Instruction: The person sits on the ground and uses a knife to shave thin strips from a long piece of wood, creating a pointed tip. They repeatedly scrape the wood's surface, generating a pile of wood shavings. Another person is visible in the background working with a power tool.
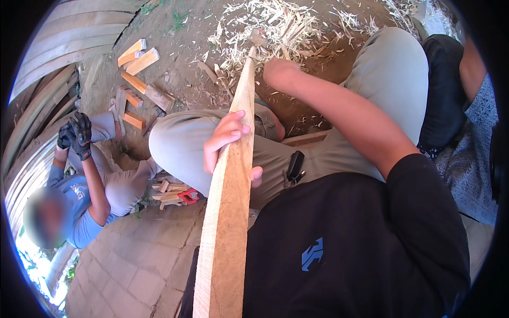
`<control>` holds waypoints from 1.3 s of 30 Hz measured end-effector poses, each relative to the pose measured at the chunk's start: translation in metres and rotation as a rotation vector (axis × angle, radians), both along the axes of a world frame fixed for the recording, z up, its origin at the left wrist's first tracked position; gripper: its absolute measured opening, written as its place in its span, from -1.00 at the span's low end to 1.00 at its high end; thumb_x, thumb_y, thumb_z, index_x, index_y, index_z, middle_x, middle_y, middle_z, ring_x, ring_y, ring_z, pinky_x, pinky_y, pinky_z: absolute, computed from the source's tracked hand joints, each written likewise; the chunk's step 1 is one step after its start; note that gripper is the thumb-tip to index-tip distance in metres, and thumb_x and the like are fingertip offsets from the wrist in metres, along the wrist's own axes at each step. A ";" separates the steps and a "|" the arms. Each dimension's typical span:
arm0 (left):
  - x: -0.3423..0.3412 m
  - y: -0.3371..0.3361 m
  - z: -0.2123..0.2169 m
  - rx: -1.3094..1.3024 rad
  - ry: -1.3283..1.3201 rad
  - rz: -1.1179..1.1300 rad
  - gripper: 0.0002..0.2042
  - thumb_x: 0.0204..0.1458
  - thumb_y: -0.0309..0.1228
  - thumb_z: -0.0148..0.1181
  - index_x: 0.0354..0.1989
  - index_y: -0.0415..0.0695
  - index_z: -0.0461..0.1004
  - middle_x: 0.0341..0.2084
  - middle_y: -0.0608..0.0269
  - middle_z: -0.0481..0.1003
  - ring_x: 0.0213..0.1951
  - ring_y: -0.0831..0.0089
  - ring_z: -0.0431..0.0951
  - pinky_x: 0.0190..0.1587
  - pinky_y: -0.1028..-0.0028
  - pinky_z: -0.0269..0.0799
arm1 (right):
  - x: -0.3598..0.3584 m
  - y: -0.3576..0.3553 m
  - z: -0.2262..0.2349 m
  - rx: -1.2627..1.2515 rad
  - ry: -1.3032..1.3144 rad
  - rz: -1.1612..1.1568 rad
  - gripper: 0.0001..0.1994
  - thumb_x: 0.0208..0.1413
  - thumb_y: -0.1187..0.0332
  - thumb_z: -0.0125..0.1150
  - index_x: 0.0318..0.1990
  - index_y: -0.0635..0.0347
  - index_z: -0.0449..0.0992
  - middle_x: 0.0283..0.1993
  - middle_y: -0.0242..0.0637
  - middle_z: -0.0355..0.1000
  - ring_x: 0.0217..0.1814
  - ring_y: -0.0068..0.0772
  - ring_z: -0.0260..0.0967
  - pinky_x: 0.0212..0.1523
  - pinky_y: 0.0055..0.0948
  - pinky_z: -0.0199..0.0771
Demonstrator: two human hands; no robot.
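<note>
A long, squared wooden post (225,228) slants up across the view from the lower edge, its far end narrowing to a point over the ground. My left hand (228,139) is wrapped around its middle, fingers on one side and thumb on the other. Near the tapered tip, my right hand (279,74) is closed in a fist. Whatever it grips is mostly hidden; a thin dark edge seems to cross the tip beside it. Pale wood shavings (281,26) lie heaped on the soil beyond the tip.
At left sits another person (90,196) in a blue shirt, with black-gloved hands (77,135) together. Cut wood blocks (142,62) lie on the ground near them. A red-handled saw (189,196) rests by more offcuts, beside paving (127,265). Someone else's dark-clothed leg (442,95) is close at right.
</note>
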State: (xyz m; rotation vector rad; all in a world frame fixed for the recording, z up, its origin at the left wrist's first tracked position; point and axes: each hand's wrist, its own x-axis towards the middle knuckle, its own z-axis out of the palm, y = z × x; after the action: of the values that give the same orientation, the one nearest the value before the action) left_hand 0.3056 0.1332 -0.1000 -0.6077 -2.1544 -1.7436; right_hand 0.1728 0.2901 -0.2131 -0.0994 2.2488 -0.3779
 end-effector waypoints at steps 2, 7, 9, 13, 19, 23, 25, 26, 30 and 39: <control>-0.001 0.002 0.000 0.035 -0.001 0.009 -0.25 0.05 0.28 0.30 -0.04 -0.26 0.30 -0.26 -0.06 0.50 -0.08 0.09 0.56 0.18 -0.16 0.41 | -0.001 -0.003 -0.007 -0.013 0.009 -0.009 -0.70 0.09 0.42 0.31 0.01 0.19 0.69 0.09 -0.19 0.62 0.13 -0.18 0.61 -0.02 -0.24 0.65; 0.002 0.002 -0.002 0.069 -0.015 0.050 -0.29 0.05 0.23 0.32 -0.07 -0.25 0.30 -0.28 -0.05 0.49 -0.13 0.18 0.55 0.22 -0.20 0.40 | 0.001 -0.010 -0.013 0.011 0.021 -0.025 -0.65 0.02 0.43 0.41 0.01 0.18 0.69 0.10 -0.21 0.62 0.13 -0.22 0.61 -0.06 -0.26 0.68; 0.002 0.003 -0.002 0.077 -0.009 0.051 -0.31 0.06 0.21 0.33 -0.07 -0.25 0.30 -0.28 -0.04 0.49 -0.14 0.20 0.55 0.22 -0.21 0.40 | 0.003 -0.014 -0.018 0.035 0.025 -0.026 -0.63 -0.02 0.43 0.46 0.01 0.18 0.69 0.10 -0.23 0.62 0.13 -0.24 0.61 -0.10 -0.26 0.70; 0.003 0.002 0.000 0.080 -0.016 0.066 -0.32 0.06 0.19 0.33 -0.08 -0.25 0.31 -0.26 -0.03 0.49 -0.15 0.21 0.55 0.22 -0.21 0.40 | 0.005 -0.018 -0.032 0.053 0.058 -0.019 -0.59 -0.07 0.42 0.51 0.01 0.17 0.69 0.11 -0.26 0.62 0.13 -0.25 0.61 -0.15 -0.21 0.73; 0.001 0.004 0.001 0.029 0.009 0.009 -0.32 0.06 0.20 0.33 -0.07 -0.26 0.33 -0.25 0.00 0.49 -0.12 0.20 0.55 0.24 -0.20 0.40 | -0.011 -0.013 -0.065 0.036 0.104 -0.078 -0.62 -0.02 0.42 0.48 0.03 0.15 0.69 0.14 -0.27 0.60 0.15 -0.22 0.60 -0.15 -0.10 0.74; 0.005 0.000 -0.001 0.031 0.013 0.006 -0.33 0.09 0.19 0.32 -0.06 -0.25 0.33 -0.25 0.00 0.49 -0.10 0.19 0.56 0.25 -0.18 0.39 | -0.005 -0.011 -0.086 0.013 0.205 -0.069 -0.67 0.09 0.42 0.39 0.05 0.11 0.68 0.17 -0.25 0.59 0.17 -0.21 0.59 -0.12 -0.08 0.73; 0.002 0.005 -0.003 0.027 0.010 -0.004 -0.34 0.09 0.18 0.32 -0.06 -0.25 0.33 -0.26 0.00 0.50 -0.09 0.19 0.56 0.25 -0.17 0.39 | -0.014 -0.002 -0.102 0.062 0.103 -0.160 -0.70 0.18 0.40 0.26 0.06 0.20 0.65 0.14 -0.12 0.59 0.15 -0.14 0.60 -0.03 -0.09 0.68; 0.003 0.007 -0.002 0.012 0.005 -0.002 -0.34 0.09 0.18 0.32 -0.06 -0.25 0.33 -0.26 0.00 0.50 -0.09 0.18 0.56 0.25 -0.17 0.39 | -0.020 -0.002 -0.106 0.076 0.054 -0.205 -0.70 0.22 0.39 0.20 0.07 0.24 0.64 0.13 -0.05 0.59 0.14 -0.11 0.61 0.01 -0.10 0.66; 0.002 0.003 0.003 -0.012 0.003 -0.013 -0.33 0.08 0.18 0.34 -0.05 -0.25 0.34 -0.26 0.00 0.50 -0.08 0.09 0.57 0.23 -0.14 0.40 | -0.017 0.015 -0.115 0.023 0.089 -0.118 -0.69 0.22 0.40 0.14 0.07 0.23 0.64 0.12 -0.02 0.59 0.14 -0.05 0.60 0.06 -0.07 0.62; 0.007 -0.002 0.007 0.015 -0.058 -0.001 -0.34 0.09 0.14 0.35 -0.01 -0.23 0.31 -0.24 -0.03 0.49 0.04 0.01 0.52 0.26 -0.12 0.35 | -0.004 0.008 -0.029 -0.056 0.047 0.021 -0.70 0.19 0.39 0.09 -0.04 0.26 0.68 0.04 0.00 0.62 0.09 0.01 0.62 0.02 -0.04 0.62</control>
State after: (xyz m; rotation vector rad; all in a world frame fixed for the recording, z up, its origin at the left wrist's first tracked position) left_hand 0.3121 0.1316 -0.0926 -0.5606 -2.1774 -1.7976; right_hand 0.1685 0.2978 -0.2418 -0.1629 2.2822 -0.4313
